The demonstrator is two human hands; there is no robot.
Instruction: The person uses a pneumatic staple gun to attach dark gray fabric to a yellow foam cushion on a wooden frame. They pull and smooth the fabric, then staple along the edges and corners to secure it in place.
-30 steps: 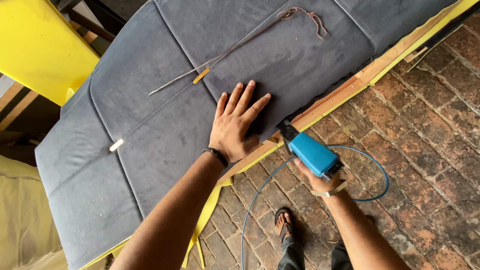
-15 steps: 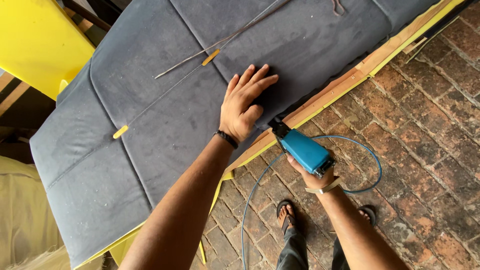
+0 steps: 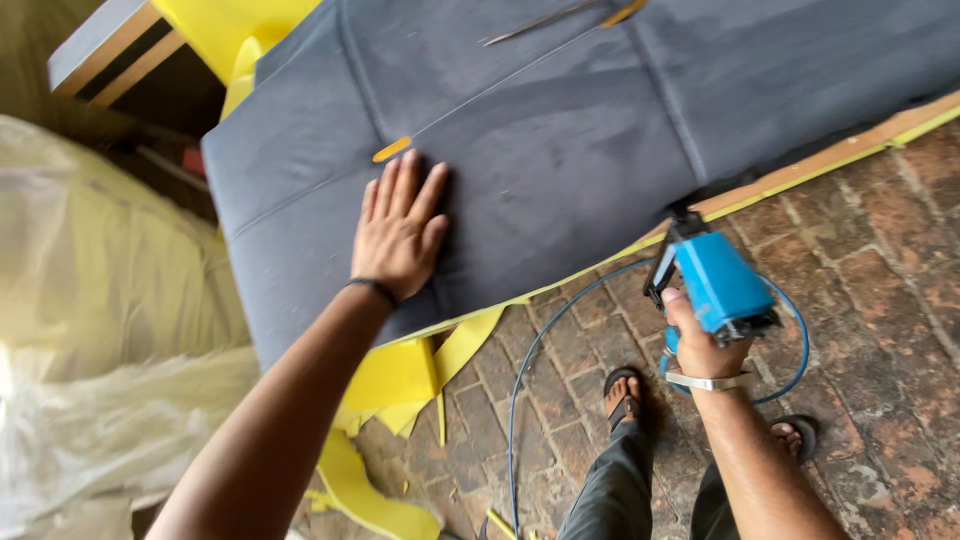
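My left hand [image 3: 400, 230] lies flat, fingers spread, on a grey upholstered cushion panel [image 3: 560, 140] near its lower left end. A small orange tab [image 3: 391, 150] sits on a seam just above the fingertips. My right hand [image 3: 698, 340] grips a blue pneumatic stapler [image 3: 712, 282], whose nose points at the panel's lower edge where yellow foam and a wooden frame strip [image 3: 830, 150] show. A thin blue air hose [image 3: 530, 370] loops from the tool down over the bricks.
Red brick floor [image 3: 880, 300] lies to the right, with my sandalled feet [image 3: 625, 395] on it. Yellow foam scraps [image 3: 390, 400] hang and lie below the panel. Clear plastic sheeting [image 3: 110, 330] covers something on the left. Long thin rods [image 3: 560, 18] rest on the panel's top.
My left hand has slid left along the panel to near the orange tab. The stapler has lifted slightly off the edge, and the view has swung left.
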